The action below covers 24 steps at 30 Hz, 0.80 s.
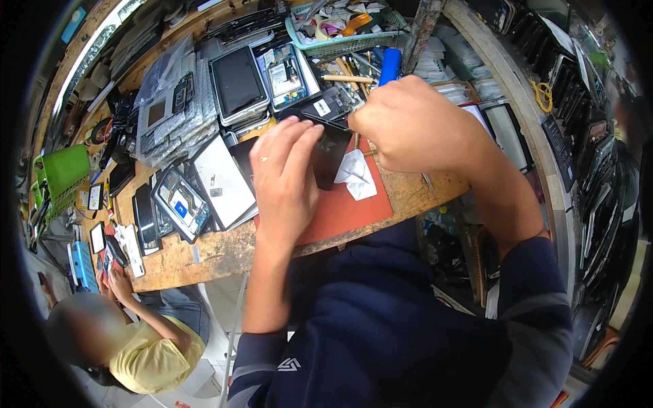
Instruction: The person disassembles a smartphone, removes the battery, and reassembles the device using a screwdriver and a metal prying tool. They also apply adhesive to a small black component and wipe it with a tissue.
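My left hand (286, 177) is curled around the left side of a dark, glossy flat panel (333, 153), fingers over its upper edge. The panel is tilted up above a red mat (367, 211); much of it is hidden by my hand. By the panel's upper right corner, my right hand (415, 126) is closed in a fist. Whatever it grips is hidden by the fingers. Just beyond the fist shows a blue cylindrical thing (390, 66); I cannot tell whether the hand touches it. A crumpled white cloth or tissue (356, 175) lies on the mat beside the panel.
Stacked tablets (238, 81), an opened tablet (182, 204) and bubble-wrapped parts (163, 129) crowd the wooden bench (183, 268) on the left. A green basket (326, 49) stands at the back. At lower left sits a person in yellow (156, 353). Right: a shelf of upright devices (578, 129).
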Motion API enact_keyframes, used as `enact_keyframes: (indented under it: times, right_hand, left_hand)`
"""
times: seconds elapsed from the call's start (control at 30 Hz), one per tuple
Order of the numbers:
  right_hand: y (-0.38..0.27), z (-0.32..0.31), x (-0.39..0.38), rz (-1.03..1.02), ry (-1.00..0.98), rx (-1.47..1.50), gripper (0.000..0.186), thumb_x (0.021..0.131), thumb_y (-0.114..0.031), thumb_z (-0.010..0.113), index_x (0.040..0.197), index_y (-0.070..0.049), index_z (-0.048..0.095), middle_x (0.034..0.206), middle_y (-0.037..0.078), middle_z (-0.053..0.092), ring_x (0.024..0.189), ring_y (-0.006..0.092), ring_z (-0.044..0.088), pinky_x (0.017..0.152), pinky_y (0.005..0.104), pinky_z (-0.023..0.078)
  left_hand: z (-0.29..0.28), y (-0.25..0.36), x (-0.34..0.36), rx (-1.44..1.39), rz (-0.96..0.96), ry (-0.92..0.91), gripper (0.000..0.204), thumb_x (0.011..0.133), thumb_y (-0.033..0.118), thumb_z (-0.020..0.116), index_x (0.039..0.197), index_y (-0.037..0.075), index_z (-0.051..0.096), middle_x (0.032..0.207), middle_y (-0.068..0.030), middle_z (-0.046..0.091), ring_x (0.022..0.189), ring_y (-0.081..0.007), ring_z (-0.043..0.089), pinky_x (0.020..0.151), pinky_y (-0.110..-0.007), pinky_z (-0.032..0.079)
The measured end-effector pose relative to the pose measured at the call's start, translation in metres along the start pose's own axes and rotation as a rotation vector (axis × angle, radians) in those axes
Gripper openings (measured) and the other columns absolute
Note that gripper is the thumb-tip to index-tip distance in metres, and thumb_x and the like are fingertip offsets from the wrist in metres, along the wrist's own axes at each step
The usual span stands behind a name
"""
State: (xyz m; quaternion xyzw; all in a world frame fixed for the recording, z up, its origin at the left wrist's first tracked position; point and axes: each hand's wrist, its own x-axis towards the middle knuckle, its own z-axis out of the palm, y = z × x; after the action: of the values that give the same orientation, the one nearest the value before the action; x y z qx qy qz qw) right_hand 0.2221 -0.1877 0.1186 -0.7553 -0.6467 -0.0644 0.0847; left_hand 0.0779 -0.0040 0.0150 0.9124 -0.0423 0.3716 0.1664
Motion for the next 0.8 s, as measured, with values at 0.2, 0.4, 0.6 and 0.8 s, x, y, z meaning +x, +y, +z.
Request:
enact_keyframes:
  times: [0.2, 0.4, 0.6, 0.8]
  right_hand:
    - [0.005, -0.009, 0.017, 0.041, -0.208, 0.058, 0.011, 0.073, -0.008, 0.071, 0.080, 0.000, 0.075, 0.079, 0.020, 0.073, 0.083, 0.0382, 0.074, 0.074, 0.0487, 0.059]
    - [0.003, -0.008, 0.026, 0.050, -0.251, 0.045, 0.010, 0.072, -0.007, 0.071, 0.079, 0.000, 0.075, 0.080, 0.020, 0.073, 0.085, 0.0385, 0.075, 0.074, 0.0494, 0.060]
    - [-0.004, 0.000, 0.020, 0.104, -0.200, 0.048, 0.013, 0.070, -0.004, 0.070, 0.081, 0.001, 0.073, 0.080, 0.022, 0.073, 0.083, 0.0403, 0.075, 0.073, 0.0512, 0.059]
    - [-0.018, 0.028, 0.006, 0.189, -0.041, 0.106, 0.019, 0.071, 0.000, 0.066, 0.088, 0.002, 0.072, 0.076, 0.023, 0.072, 0.078, 0.0420, 0.074, 0.069, 0.0530, 0.057]
  left_hand:
    - [0.001, -0.011, 0.012, 0.047, 0.114, -0.008, 0.050, 0.084, -0.007, 0.070, 0.132, 0.008, 0.074, 0.134, -0.0108, 0.069, 0.134, -0.0331, 0.062, 0.114, -0.049, 0.045]
    - [-0.003, -0.015, 0.009, 0.046, 0.137, -0.073, 0.052, 0.087, -0.004, 0.068, 0.135, 0.016, 0.075, 0.136, -0.0100, 0.069, 0.138, -0.0335, 0.062, 0.121, -0.056, 0.039]
    - [-0.006, -0.014, 0.002, 0.255, 0.053, -0.050, 0.050, 0.091, 0.003, 0.068, 0.134, 0.027, 0.076, 0.137, -0.0003, 0.070, 0.148, -0.0319, 0.054, 0.128, -0.071, 0.009]
    - [-0.007, -0.017, 0.001, 0.242, 0.004, -0.020, 0.059, 0.080, -0.009, 0.062, 0.129, 0.022, 0.074, 0.136, -0.0002, 0.070, 0.154, -0.0310, 0.049, 0.132, -0.064, 0.001]
